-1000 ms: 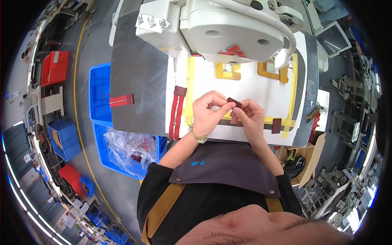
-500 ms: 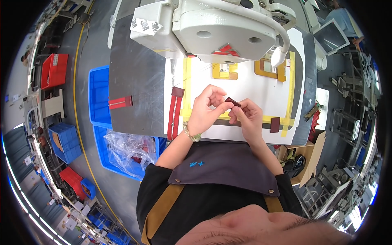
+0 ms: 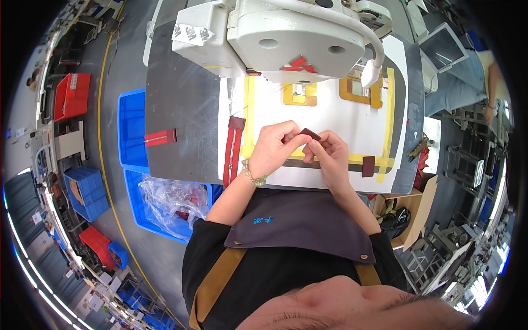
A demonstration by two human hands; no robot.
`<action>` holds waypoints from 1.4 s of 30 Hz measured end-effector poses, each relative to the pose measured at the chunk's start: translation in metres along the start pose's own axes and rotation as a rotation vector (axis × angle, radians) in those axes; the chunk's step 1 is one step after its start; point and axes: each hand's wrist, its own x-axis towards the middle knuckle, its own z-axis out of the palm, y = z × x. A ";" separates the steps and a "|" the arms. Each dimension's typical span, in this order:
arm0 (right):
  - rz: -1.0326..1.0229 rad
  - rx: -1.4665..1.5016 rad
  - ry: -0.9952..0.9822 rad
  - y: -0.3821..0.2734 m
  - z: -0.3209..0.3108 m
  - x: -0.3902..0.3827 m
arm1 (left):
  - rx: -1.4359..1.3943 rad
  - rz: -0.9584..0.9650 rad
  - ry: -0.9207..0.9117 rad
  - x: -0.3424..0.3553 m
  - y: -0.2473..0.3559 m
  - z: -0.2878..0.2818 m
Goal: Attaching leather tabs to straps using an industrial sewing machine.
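A small dark maroon leather piece is pinched between both hands above the white work surface. My left hand grips its left end, thumb and fingers together. On its right end, my right hand is closed with thumb and fingertips. To the left of my left hand lies a red zipper strip with a maroon end tab. A flat maroon leather piece rests to the right of my right hand, on the yellow tape.
A white sewing machine head overhangs the far side. Two yellow frames lie beneath it. A shorter red zipper strip sits at the table's left edge, beside blue bins. A cardboard box stands at lower right.
The fingers of my left hand have closed in on the leather piece, which both hands now hold. At the far right, another person has come further into view.
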 end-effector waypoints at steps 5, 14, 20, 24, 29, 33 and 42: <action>-0.006 0.008 0.002 0.002 0.002 0.001 | 0.033 0.009 0.003 0.002 0.002 0.000; 0.073 -0.370 -0.252 -0.006 -0.024 0.016 | 0.183 0.124 -0.337 0.022 -0.006 -0.020; 0.230 -0.507 -0.485 -0.047 -0.024 0.053 | 0.274 0.155 -0.597 0.044 0.002 -0.037; 0.191 -0.452 -0.479 -0.050 -0.027 0.079 | 0.273 0.031 -0.363 0.051 0.002 -0.041; 0.070 -0.372 -0.173 -0.041 -0.026 0.114 | 0.560 0.226 0.021 0.045 -0.002 -0.031; 0.108 -0.460 -0.119 -0.042 -0.019 0.125 | 0.845 0.502 0.082 0.038 -0.010 -0.024; 0.036 -0.588 -0.094 -0.047 -0.009 0.128 | 0.984 0.499 0.081 0.038 -0.021 -0.017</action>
